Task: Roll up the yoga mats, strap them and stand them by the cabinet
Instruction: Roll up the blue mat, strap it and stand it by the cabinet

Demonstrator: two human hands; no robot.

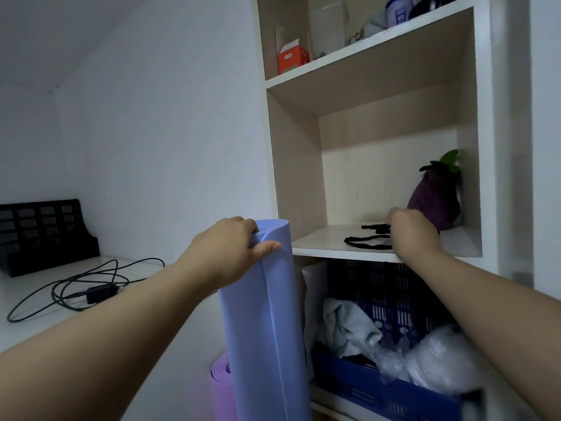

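The blue mat [267, 314] stood rolled and upright just left of the cabinet [491, 147]. The left hand [230, 247] gripped its top, fingers over the rim and thumb across the front. The right hand [409, 229] reached into the cabinet's middle shelf [334, 247] and lay on the black straps [368, 241]. Its fingers were hidden behind its back, so I could not tell whether it had pinched one.

The step looked like fetching a strap. To do it well, the left hand would need to keep the roll squeezed, since the loose outer edge ran down the front and would likely spring open. The straps lay tangled together, so lifting one by an end would probably free it cleanly.

The blue mat looked smooth, matte and foamy, a tall, tight cylinder. A purple mat [220, 387], also rolled, showed low down to the left of the cabinet, its spiral end visible. The straps were thin, dark and limp. A soft purple plush [437, 199] sat at the shelf's right. In the cabinet's lowest bay sat a slotted blue plastic crate [379, 390]. Well left of the cabinet, a black cable [76, 284] coiled on the white worktop [30, 326].
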